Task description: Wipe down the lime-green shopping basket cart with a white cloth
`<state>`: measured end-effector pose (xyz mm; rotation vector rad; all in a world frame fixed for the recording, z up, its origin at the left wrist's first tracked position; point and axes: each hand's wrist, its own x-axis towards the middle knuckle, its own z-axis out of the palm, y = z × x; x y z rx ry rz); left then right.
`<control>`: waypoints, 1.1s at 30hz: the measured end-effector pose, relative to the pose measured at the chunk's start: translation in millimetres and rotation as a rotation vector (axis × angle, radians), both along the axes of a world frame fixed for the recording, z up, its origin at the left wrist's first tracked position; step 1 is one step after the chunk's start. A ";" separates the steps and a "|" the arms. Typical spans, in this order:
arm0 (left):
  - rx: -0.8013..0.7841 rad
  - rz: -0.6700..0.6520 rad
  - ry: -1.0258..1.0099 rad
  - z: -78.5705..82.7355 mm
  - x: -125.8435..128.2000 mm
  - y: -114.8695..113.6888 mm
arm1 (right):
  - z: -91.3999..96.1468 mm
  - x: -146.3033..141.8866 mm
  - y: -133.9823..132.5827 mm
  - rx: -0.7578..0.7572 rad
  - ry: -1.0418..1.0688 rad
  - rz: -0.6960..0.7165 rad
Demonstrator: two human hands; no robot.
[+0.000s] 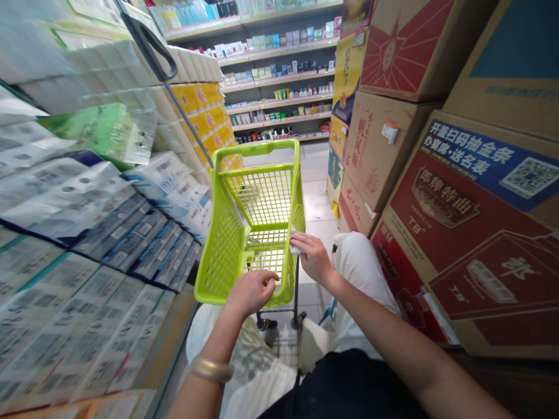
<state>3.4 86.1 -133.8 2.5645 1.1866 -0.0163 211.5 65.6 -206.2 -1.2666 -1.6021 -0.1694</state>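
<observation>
A lime-green wheeled shopping basket stands tilted between my knees, its mesh floor showing. My right hand presses a crumpled white wipe against the basket's right side rim. At the near rim is my left hand, its fingers curled and the thumb close to the index finger. Whatever those fingers may hold is hidden. A gold-coloured bangle circles my left wrist. The basket's long pull handle sticks up to the far left, away from both hands.
Stacked tissue packs crowd the left side, with yellow packs behind them. Tall cardboard cartons close in on the right. Shelves of small bottles and boxes stand ahead, beyond a strip of tiled floor.
</observation>
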 end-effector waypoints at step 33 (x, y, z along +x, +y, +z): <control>0.018 0.029 -0.040 -0.2 -14.6 -8.3 | 28.2 -12.1 -5.4 -0.015 -0.395 0.317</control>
